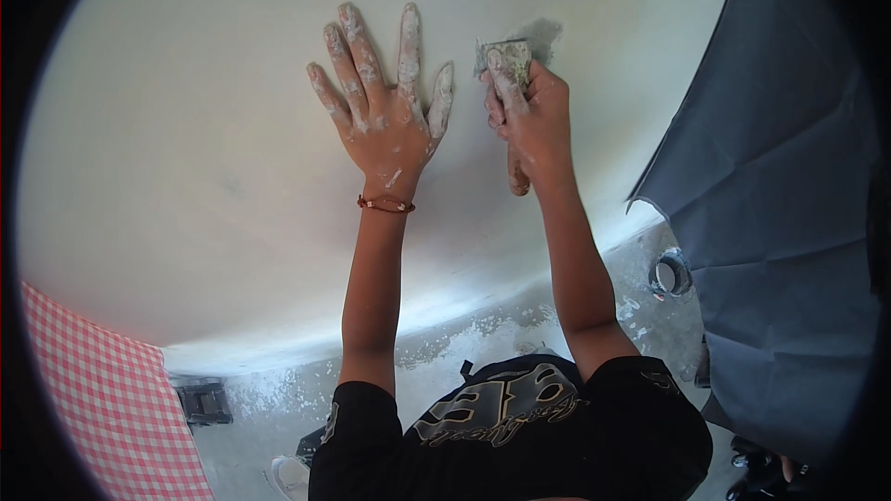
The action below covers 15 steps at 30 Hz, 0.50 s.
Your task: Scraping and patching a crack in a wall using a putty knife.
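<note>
My left hand (pixel 388 121) lies flat on the pale wall (pixel 232 130), its fingers spread and smeared with white paste. A red cord bracelet (pixel 386 204) circles that wrist. To its right, my right hand (pixel 527 111) is closed around the handle of a putty knife (pixel 509 56), with the thumb pressed along the blade. The blade is crusted with dried paste and its upper edge meets the wall. A damp grey patch (pixel 548 37) shows just beside the blade. The wooden handle's end sticks out below my fist.
Dark grey fabric (pixel 780 250) hangs along the right side. A pink checked cloth (pixel 111 399) hangs at the lower left, beside a dark block-like object (pixel 204 403). White splatter covers the floor (pixel 278 408). A round container (pixel 670 274) stands on it at the right.
</note>
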Each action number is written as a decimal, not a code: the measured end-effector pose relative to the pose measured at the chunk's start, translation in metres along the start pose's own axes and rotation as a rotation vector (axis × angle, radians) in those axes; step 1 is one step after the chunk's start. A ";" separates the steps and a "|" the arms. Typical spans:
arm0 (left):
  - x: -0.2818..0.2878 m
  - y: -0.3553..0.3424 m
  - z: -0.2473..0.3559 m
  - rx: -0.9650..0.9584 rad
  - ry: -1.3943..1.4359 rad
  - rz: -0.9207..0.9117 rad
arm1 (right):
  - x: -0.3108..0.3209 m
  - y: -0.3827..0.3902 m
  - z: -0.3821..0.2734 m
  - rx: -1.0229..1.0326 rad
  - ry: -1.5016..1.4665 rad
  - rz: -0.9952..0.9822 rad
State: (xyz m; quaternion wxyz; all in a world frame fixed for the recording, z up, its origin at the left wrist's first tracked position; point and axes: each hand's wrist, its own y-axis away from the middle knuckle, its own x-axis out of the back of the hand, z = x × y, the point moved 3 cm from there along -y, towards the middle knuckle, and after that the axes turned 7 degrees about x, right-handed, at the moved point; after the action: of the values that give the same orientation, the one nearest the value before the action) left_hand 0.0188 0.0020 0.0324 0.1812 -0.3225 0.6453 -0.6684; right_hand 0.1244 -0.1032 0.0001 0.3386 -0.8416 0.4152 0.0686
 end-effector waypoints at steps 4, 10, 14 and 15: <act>0.001 -0.001 0.003 0.006 0.023 0.000 | 0.003 0.000 -0.003 -0.002 0.013 -0.005; 0.003 -0.003 0.002 -0.001 0.004 -0.002 | 0.001 0.002 0.000 0.041 0.000 -0.009; 0.001 -0.002 0.001 0.000 0.055 0.018 | -0.001 0.000 -0.010 -0.031 0.049 0.023; 0.001 -0.001 0.000 0.001 0.044 0.015 | -0.001 -0.001 -0.008 -0.033 0.026 0.018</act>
State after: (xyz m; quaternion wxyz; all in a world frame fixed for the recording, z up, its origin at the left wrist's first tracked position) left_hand 0.0184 0.0015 0.0337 0.1721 -0.3028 0.6511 -0.6743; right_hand 0.1225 -0.1074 0.0073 0.3186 -0.8441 0.4259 0.0675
